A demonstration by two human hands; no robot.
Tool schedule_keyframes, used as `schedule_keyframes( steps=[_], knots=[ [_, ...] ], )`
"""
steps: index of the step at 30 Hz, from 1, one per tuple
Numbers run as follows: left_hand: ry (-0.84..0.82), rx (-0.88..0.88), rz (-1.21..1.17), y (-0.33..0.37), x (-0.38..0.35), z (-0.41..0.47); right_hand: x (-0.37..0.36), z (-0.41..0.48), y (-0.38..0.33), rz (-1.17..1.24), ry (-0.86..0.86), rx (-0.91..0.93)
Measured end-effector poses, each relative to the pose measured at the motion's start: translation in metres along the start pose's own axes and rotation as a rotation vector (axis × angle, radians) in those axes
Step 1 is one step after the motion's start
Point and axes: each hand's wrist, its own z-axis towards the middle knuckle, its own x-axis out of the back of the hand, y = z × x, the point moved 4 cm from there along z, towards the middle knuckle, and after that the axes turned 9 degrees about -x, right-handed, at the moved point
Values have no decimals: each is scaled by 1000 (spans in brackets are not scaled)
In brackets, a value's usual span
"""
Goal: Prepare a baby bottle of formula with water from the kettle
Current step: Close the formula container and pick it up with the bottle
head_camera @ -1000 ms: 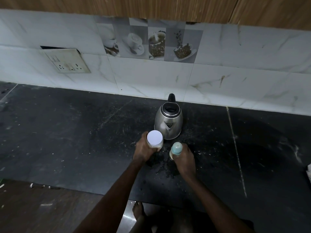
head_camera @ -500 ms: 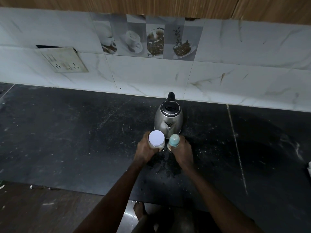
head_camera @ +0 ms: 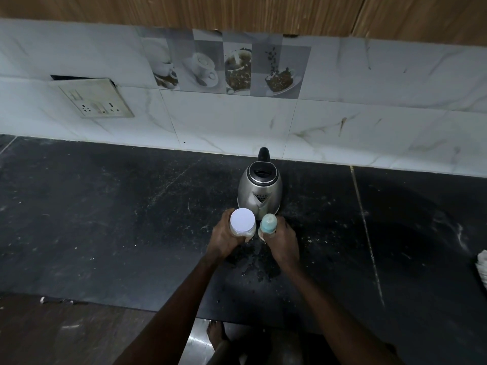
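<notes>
Barely started tbh: left hand (head_camera: 224, 239) grips the white-lidded formula jar (head_camera: 242, 223), right hand (head_camera: 283, 242) grips the capped baby bottle (head_camera: 268, 225), both just before the kettle (head_camera: 260, 192), nothing opened or poured yet.

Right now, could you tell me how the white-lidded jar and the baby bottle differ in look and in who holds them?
The white-lidded jar has a wide, flat white lid; the baby bottle ends in a narrower, rounded teal cap. The jar is gripped by the left hand, the bottle by the right hand. The jar looks broader than the bottle. Both stand upright, closed, side by side just in front of the kettle on the dark counter.
</notes>
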Motion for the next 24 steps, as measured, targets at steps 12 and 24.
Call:
schedule_keyframes(
  steps=[12,24],
  knots=[
    [-18,-37,7,3,-5,-2,0,0,3,-16,-37,9],
    [-43,-32,16,-6,-8,2,-2,0,15,-28,-79,21]
  ],
)
